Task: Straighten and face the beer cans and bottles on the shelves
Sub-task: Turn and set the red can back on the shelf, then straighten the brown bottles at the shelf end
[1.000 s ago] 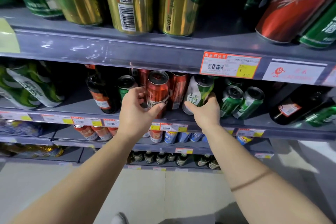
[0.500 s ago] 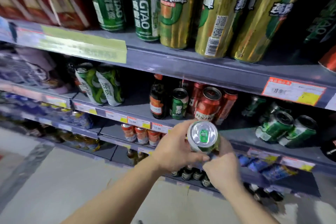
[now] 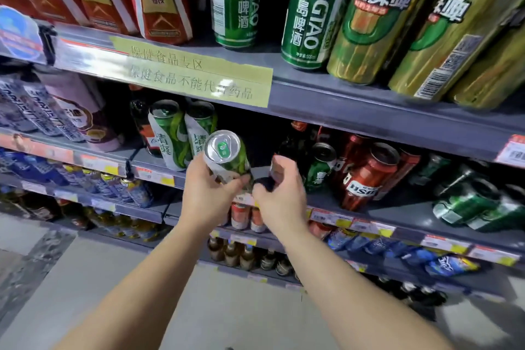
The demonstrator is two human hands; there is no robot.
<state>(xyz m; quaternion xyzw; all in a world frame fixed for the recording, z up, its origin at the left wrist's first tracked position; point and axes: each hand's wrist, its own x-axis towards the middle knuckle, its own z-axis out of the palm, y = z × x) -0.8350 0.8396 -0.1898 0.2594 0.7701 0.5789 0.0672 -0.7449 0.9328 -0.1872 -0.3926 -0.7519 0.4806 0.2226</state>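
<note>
Left hand (image 3: pixel 208 193) gripping green-white can (image 3: pixel 227 159) off-shelf, tilted, before middle shelf (image 3: pixel 369 207). Right hand (image 3: pixel 281 193) curling around something dark, unidentifiable. Risking clipping the matching cans (image 3: pixel 181 133) while reshelving.

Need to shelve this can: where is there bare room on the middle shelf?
Bare shelf lies between the white-green cans and the dark bottle, just behind the held can. Right of the bottle, the red cans stand crowded.
</note>
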